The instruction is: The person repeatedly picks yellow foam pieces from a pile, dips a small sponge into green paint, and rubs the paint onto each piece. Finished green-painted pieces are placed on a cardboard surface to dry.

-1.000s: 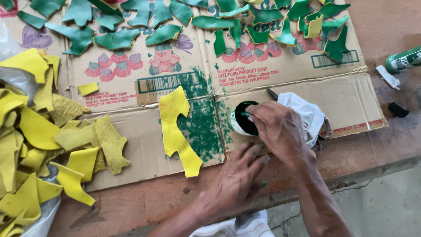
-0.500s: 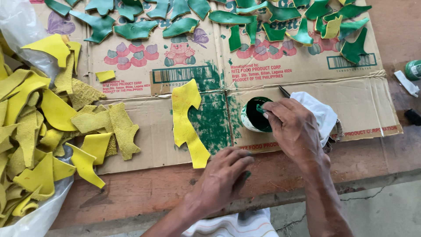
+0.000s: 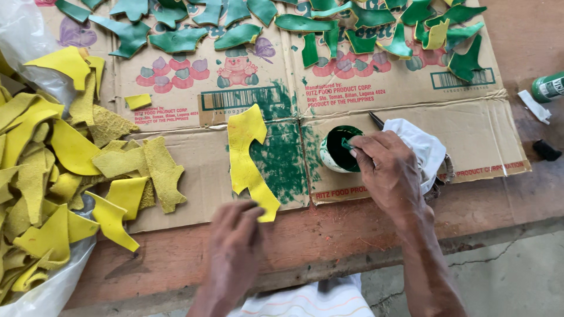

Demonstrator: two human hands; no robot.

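Observation:
A curved yellow leather piece [image 3: 247,154] lies on flattened cardboard [image 3: 194,100] beside a green paint smear [image 3: 283,158]. My left hand [image 3: 234,243] rests on the wooden table edge, its fingertips touching the piece's lower end. My right hand [image 3: 385,167] pinches a small green-stained dauber and dips it into a small cup of green paint [image 3: 336,149]. A white cloth [image 3: 422,141] sits behind that hand. Whether the dauber touches the paint is hidden by my fingers.
Several yellow leather pieces [image 3: 53,176] are heaped at the left on a clear plastic bag [image 3: 41,293]. Green painted pieces [image 3: 329,23] lie drying along the cardboard's far side. A green can [image 3: 549,87] and a black cap [image 3: 546,149] sit at the right.
My left hand has slid left along the table edge onto the lower end of the yellow piece. My right hand stays at the paint cup.

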